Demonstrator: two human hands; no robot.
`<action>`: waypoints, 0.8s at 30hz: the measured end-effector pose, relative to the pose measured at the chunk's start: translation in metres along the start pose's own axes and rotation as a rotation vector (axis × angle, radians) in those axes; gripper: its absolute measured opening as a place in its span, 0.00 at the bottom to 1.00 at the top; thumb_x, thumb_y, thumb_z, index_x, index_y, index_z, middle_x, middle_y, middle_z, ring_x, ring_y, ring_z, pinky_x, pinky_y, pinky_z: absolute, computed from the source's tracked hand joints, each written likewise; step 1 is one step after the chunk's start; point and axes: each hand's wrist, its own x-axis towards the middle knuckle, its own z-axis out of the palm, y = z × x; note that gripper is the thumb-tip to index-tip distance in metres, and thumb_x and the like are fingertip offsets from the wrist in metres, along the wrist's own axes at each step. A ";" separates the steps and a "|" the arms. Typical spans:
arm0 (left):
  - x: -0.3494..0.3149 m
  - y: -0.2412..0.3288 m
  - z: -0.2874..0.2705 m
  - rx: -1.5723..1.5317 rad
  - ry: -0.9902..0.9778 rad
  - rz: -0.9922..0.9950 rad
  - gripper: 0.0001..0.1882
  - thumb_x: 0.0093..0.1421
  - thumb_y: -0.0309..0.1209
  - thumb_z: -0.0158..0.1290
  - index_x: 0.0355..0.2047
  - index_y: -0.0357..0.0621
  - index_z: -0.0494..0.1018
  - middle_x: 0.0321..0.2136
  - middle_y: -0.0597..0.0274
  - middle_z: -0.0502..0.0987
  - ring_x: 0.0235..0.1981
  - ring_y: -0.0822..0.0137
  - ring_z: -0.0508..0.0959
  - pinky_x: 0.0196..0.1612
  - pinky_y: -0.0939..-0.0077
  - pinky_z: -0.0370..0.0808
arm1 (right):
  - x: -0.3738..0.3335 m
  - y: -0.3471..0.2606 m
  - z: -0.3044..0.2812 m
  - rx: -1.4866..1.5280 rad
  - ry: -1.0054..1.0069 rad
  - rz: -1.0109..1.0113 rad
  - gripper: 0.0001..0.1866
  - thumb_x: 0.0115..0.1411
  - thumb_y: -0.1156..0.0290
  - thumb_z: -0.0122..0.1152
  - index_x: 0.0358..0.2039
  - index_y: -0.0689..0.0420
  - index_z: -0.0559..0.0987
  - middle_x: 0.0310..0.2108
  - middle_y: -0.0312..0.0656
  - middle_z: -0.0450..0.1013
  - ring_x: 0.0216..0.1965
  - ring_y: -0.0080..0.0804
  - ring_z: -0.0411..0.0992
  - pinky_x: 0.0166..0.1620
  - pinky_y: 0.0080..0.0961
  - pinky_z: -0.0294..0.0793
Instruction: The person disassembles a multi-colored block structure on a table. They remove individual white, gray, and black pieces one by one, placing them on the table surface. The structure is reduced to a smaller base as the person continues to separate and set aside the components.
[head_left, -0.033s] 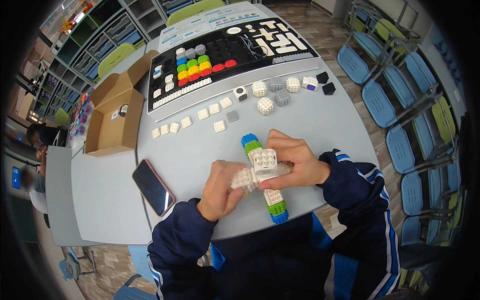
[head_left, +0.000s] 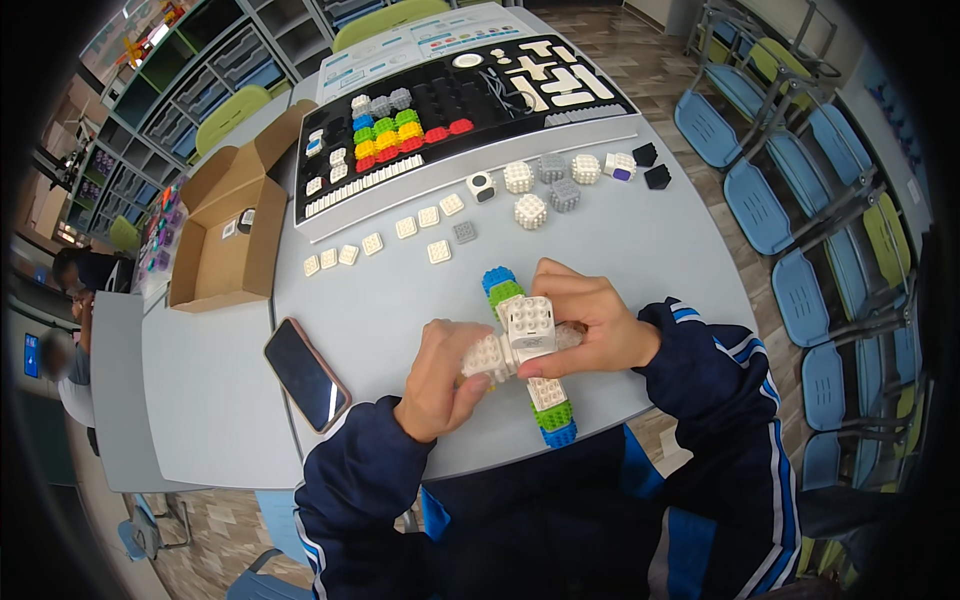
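A pale grey tabletop (head_left: 640,240) carries everything, and the largest thing on it is a black sorting tray (head_left: 470,95) at the far edge, holding rows of grey, blue, green, yellow and red cubes beside white flat pieces. To its left lies an open cardboard box (head_left: 225,235). Nearer the person, a dark smartphone (head_left: 306,375) lies flat beside the left forearm. At the near edge, both hands meet over a cross-shaped block assembly (head_left: 528,345): a long bar of white studded blocks with green and blue ends, crossed by a shorter white arm. The right hand (head_left: 590,325) has its fingers clamped on the white cube at the centre, and the left hand (head_left: 445,385) has its fingers closed around the white block at the assembly's left arm. Between the assembly and the tray, loose white and grey studded cubes (head_left: 530,210) are scattered, and a row of small white square tiles (head_left: 385,240) runs leftward.
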 end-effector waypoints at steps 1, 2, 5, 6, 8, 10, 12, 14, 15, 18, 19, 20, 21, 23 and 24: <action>0.000 0.000 0.000 0.007 -0.003 0.002 0.20 0.60 0.34 0.51 0.48 0.32 0.67 0.39 0.47 0.71 0.36 0.51 0.69 0.41 0.62 0.67 | 0.000 0.000 0.000 0.007 -0.005 0.005 0.19 0.43 0.67 0.76 0.33 0.63 0.79 0.29 0.39 0.70 0.35 0.34 0.65 0.36 0.26 0.66; -0.001 0.001 0.000 0.014 -0.006 0.005 0.20 0.61 0.34 0.51 0.49 0.32 0.67 0.39 0.47 0.71 0.36 0.51 0.69 0.41 0.62 0.67 | 0.000 0.001 0.000 0.015 -0.011 0.009 0.19 0.43 0.68 0.76 0.33 0.63 0.79 0.29 0.39 0.70 0.34 0.34 0.65 0.36 0.26 0.66; 0.003 -0.003 0.001 0.025 0.003 0.017 0.19 0.61 0.33 0.49 0.49 0.31 0.66 0.38 0.46 0.70 0.35 0.50 0.68 0.41 0.62 0.67 | 0.002 0.004 -0.004 0.012 -0.030 0.020 0.19 0.43 0.68 0.75 0.34 0.63 0.79 0.28 0.40 0.69 0.34 0.34 0.65 0.36 0.26 0.66; 0.004 -0.004 0.002 0.023 0.007 0.014 0.19 0.61 0.32 0.49 0.48 0.31 0.66 0.38 0.46 0.70 0.35 0.50 0.68 0.41 0.62 0.67 | 0.002 0.005 -0.004 0.019 -0.032 0.030 0.19 0.43 0.68 0.75 0.34 0.63 0.79 0.28 0.40 0.69 0.34 0.34 0.66 0.36 0.26 0.67; 0.003 -0.005 0.002 0.019 0.004 0.014 0.19 0.62 0.32 0.48 0.48 0.31 0.66 0.38 0.45 0.70 0.35 0.49 0.68 0.41 0.61 0.67 | 0.001 0.006 -0.004 0.033 -0.038 0.050 0.19 0.43 0.68 0.75 0.34 0.63 0.79 0.28 0.39 0.69 0.35 0.33 0.66 0.36 0.25 0.67; 0.002 -0.006 0.003 0.016 0.004 0.015 0.19 0.62 0.33 0.48 0.48 0.31 0.67 0.38 0.45 0.70 0.35 0.49 0.68 0.41 0.61 0.67 | 0.002 0.006 -0.002 0.064 -0.037 0.058 0.19 0.43 0.68 0.75 0.34 0.63 0.79 0.29 0.40 0.69 0.34 0.33 0.66 0.36 0.25 0.67; 0.002 -0.007 0.003 0.012 0.008 0.016 0.19 0.62 0.34 0.47 0.48 0.31 0.67 0.37 0.46 0.70 0.35 0.49 0.68 0.41 0.61 0.67 | 0.001 0.006 -0.002 0.065 -0.034 0.060 0.19 0.43 0.68 0.75 0.34 0.63 0.80 0.29 0.40 0.70 0.34 0.33 0.66 0.35 0.25 0.67; 0.000 -0.008 0.001 -0.012 0.007 -0.012 0.20 0.62 0.36 0.48 0.47 0.32 0.67 0.37 0.48 0.70 0.35 0.51 0.68 0.42 0.62 0.65 | 0.001 0.005 -0.002 0.037 -0.028 0.055 0.19 0.43 0.68 0.76 0.33 0.63 0.80 0.29 0.40 0.70 0.34 0.33 0.66 0.35 0.25 0.67; 0.000 -0.007 0.000 -0.024 0.007 -0.026 0.20 0.62 0.38 0.49 0.47 0.33 0.67 0.37 0.49 0.71 0.35 0.52 0.68 0.42 0.63 0.64 | 0.002 0.004 0.000 0.016 -0.014 0.036 0.19 0.43 0.68 0.76 0.33 0.63 0.80 0.29 0.40 0.71 0.34 0.33 0.66 0.35 0.25 0.67; 0.004 -0.007 -0.002 0.072 0.021 0.060 0.23 0.60 0.42 0.52 0.47 0.35 0.68 0.38 0.53 0.72 0.36 0.55 0.69 0.45 0.64 0.60 | 0.001 0.002 0.003 -0.034 0.020 0.000 0.19 0.42 0.67 0.76 0.32 0.63 0.80 0.29 0.40 0.71 0.33 0.34 0.66 0.35 0.25 0.67; 0.005 -0.005 -0.002 0.106 0.004 0.046 0.24 0.59 0.43 0.53 0.47 0.35 0.68 0.38 0.54 0.73 0.36 0.56 0.70 0.46 0.64 0.59 | 0.001 0.002 0.003 -0.042 0.028 0.003 0.19 0.42 0.67 0.76 0.32 0.63 0.80 0.28 0.40 0.71 0.33 0.34 0.66 0.35 0.25 0.67; 0.007 -0.001 -0.002 0.139 -0.013 0.031 0.25 0.57 0.43 0.54 0.47 0.36 0.68 0.38 0.55 0.73 0.36 0.57 0.70 0.46 0.64 0.58 | 0.000 0.002 0.003 -0.050 0.036 0.006 0.19 0.42 0.67 0.76 0.32 0.63 0.80 0.28 0.40 0.71 0.33 0.34 0.66 0.35 0.26 0.67; 0.008 0.001 -0.003 0.175 -0.030 0.014 0.26 0.56 0.44 0.55 0.47 0.37 0.69 0.38 0.56 0.73 0.36 0.58 0.70 0.47 0.64 0.56 | 0.000 0.003 0.003 -0.044 0.029 0.008 0.19 0.42 0.67 0.76 0.31 0.63 0.80 0.28 0.40 0.70 0.33 0.34 0.66 0.35 0.26 0.67; 0.006 -0.003 -0.001 0.157 -0.066 0.020 0.26 0.54 0.43 0.56 0.47 0.38 0.69 0.38 0.58 0.73 0.36 0.58 0.70 0.47 0.63 0.56 | -0.001 0.004 0.003 -0.032 0.016 0.012 0.18 0.42 0.67 0.76 0.31 0.63 0.79 0.27 0.40 0.70 0.32 0.34 0.66 0.34 0.26 0.67; 0.004 -0.005 -0.001 0.150 -0.082 0.022 0.25 0.54 0.42 0.56 0.47 0.39 0.69 0.38 0.58 0.73 0.37 0.58 0.70 0.47 0.63 0.56 | 0.000 0.004 0.003 -0.025 0.007 0.009 0.18 0.42 0.67 0.76 0.31 0.63 0.79 0.27 0.40 0.69 0.32 0.34 0.66 0.34 0.26 0.67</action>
